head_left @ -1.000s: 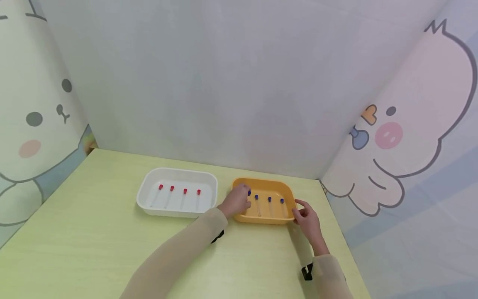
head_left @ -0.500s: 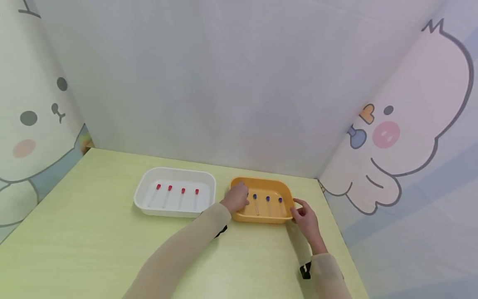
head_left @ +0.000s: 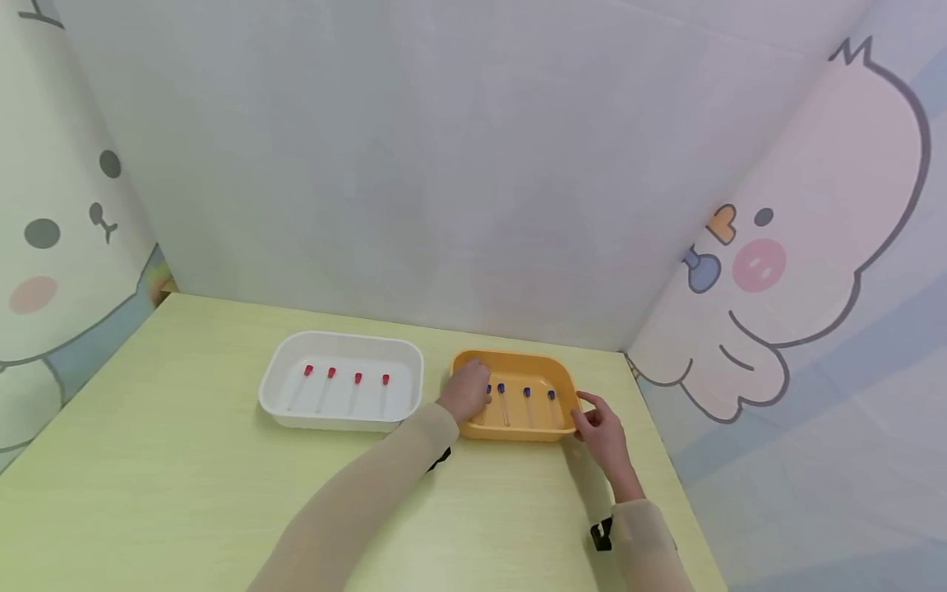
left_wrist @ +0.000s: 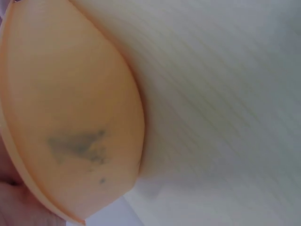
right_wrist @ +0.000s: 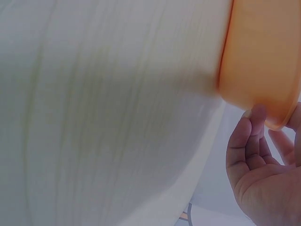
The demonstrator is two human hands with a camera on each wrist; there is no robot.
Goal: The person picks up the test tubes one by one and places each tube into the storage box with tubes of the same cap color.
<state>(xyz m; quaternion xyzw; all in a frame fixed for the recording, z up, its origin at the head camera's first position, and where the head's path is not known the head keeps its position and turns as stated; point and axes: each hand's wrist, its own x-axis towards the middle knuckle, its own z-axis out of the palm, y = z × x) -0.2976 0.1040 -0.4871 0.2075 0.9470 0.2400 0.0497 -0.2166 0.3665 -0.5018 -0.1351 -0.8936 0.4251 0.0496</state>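
My left hand (head_left: 468, 390) reaches into the left end of the orange tray (head_left: 518, 437). Its curled fingers pinch a thin, clear stick with a blue head (head_left: 488, 388); the fingertips are mostly hidden behind the hand. To the right of it lie several similar blue-headed sticks (head_left: 528, 403), side by side with their heads toward the back. With thumb and fingers, my right hand (head_left: 602, 432) grips the tray's right end at the rim. In the right wrist view, the right fingers (right_wrist: 242, 141) curl up against the tray's outer wall (right_wrist: 258, 61).
A white tray (head_left: 336, 423) stands left of the orange one, holding a row of thin clear sticks with red heads (head_left: 358, 379). Both trays sit on a pale yellow-green table (head_left: 185, 477). A light curtain (head_left: 414, 164) rises behind, with cartoon-printed cloth (head_left: 851, 247) on both sides.
The blue head by my left hand has shifted slightly toward me, more in line with the others. My right hand keeps its grip on the tray. The whole view has drifted slightly.
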